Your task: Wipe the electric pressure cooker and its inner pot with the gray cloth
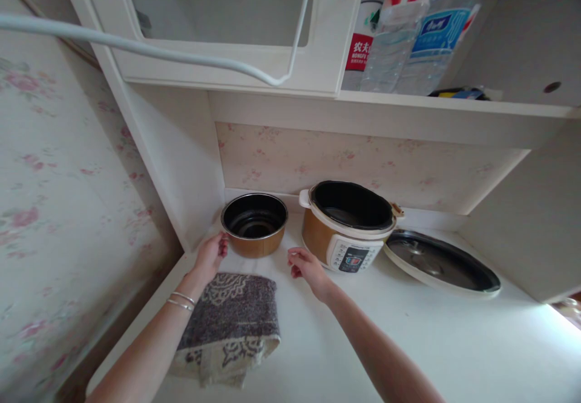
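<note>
Floral wallpaper [281, 155] lines the wall behind a white table [408, 330], beneath a shelf [454, 103] of plastic bottles [394, 46] and a white cabinet [331, 28], across whose front a pale cable [181, 55] hangs. Toward the back left stands a round pot [256, 245], upright, golden outside and dark within. At its left side is the left hand [214, 255], two bracelets [179, 303] on the wrist; its fingers are bent by the rim, and I cannot tell whether that grip pinches it. Between pot and cooker [318, 236], the right hand [305, 265] has its fingers loosely curled, the grip slightly spread with nothing visible inside. The cooker stands uncovered, control panel facing forward. Right beside it, a lid [436, 264] lies with its dark inside up. Near the left hand is a folded, patterned cloth [236, 312].
</note>
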Demonstrator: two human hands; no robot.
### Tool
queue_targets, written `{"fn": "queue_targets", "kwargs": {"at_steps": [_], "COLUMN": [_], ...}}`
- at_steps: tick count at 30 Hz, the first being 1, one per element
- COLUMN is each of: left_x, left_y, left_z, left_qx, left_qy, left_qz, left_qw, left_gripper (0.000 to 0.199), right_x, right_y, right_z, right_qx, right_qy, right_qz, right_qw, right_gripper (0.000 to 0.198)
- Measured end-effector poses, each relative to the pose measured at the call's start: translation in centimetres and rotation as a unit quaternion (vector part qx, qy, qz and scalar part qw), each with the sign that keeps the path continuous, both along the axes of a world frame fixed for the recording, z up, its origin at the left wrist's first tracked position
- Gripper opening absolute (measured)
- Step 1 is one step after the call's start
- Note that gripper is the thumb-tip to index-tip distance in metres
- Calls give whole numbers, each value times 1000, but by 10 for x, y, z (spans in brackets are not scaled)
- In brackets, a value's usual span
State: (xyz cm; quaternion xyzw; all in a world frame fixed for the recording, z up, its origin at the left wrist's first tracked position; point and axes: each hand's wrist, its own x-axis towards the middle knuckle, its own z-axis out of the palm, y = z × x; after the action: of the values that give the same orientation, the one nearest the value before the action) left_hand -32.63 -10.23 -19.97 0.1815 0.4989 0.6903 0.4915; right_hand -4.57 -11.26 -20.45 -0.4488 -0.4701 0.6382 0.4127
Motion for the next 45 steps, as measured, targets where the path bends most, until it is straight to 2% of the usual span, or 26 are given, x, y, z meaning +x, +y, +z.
{"fn": "queue_targets", "kwargs": {"at_steps": [3,6,8,12,14,16,18,20,26,35,45], "left_x": [24,62,92,150,172,186,192,191,181,183,185], "left_y": [-30,-59,-73,-84,-83,-82,-81,-83,-90,-94,-93], "left_z": [-3,-3,-2,-10,-22,-35,-46,-52,-50,-47,-48], "left_qx": [-10,27,50,39,19,1,-2,7,26,36,40], "left_qy": [-2,15,38,95,110,128,138,129,70,68,71], "left_qz": [-20,-27,-58,-195,-292,-361,-384,-376,-336,-345,-341], "left_qw": [1000,999,996,975,950,924,913,918,939,935,936], "left_gripper": [13,18,20,22,26,25,23,21,20,21,19], "right_x": [19,36,46,61,66,69,71,70,68,68,67], "right_y": [-23,-47,-62,-86,-92,-94,-94,-93,-94,-99,-101], "right_z": [-24,-51,-64,-77,-78,-79,-80,-81,-78,-72,-71], "right_qx": [42,93,121,145,138,133,133,150,206,229,231], "right_qy": [-30,-69,-91,-119,-119,-121,-140,-173,-260,-249,-254], "right_qz": [-8,-30,-60,-151,-173,-167,-147,-124,-107,-128,-101], "right_qw": [999,993,987,971,968,969,970,965,937,932,934], "right_gripper": [33,37,37,37,39,40,39,36,28,18,16]}}
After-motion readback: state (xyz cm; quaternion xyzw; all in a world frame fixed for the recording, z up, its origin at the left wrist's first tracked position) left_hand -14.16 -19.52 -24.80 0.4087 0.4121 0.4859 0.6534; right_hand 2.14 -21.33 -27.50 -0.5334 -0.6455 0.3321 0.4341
